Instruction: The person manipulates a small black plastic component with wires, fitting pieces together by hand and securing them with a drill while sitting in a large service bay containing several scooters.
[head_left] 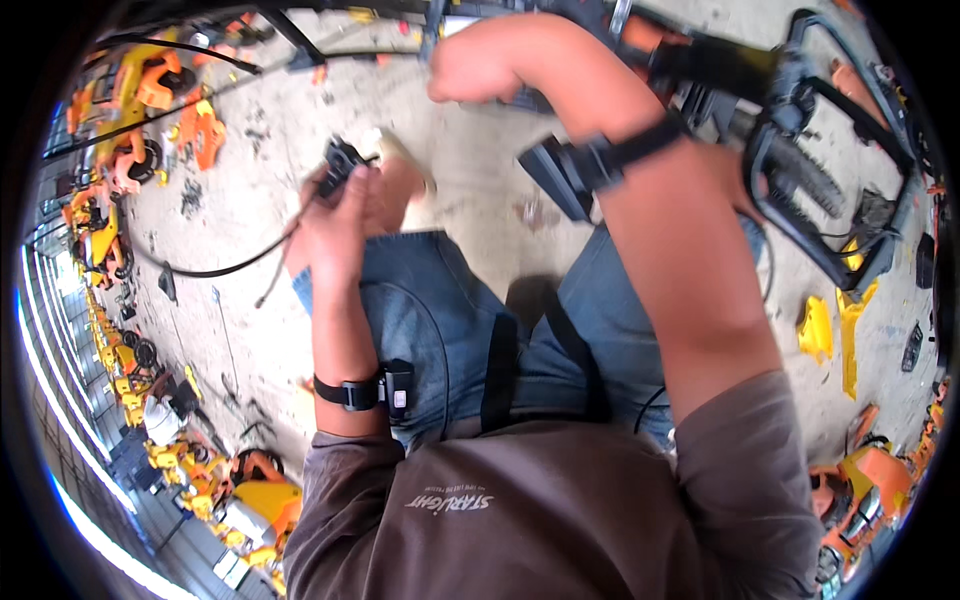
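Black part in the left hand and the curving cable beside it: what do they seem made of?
Black part: perhaps plastic or metal, dark with greyish highlights; blur leaves it open.
Curving cable: probably rubber or plastic sheathing, black and fairly smooth, bending in one even sweep.

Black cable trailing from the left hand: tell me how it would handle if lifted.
The black cable would probably bend yet spring back a little, since it runs in one smooth, wide curve. It is likely light, being thin. The black part in the left hand looks bulkier, so that end may sag if let go.
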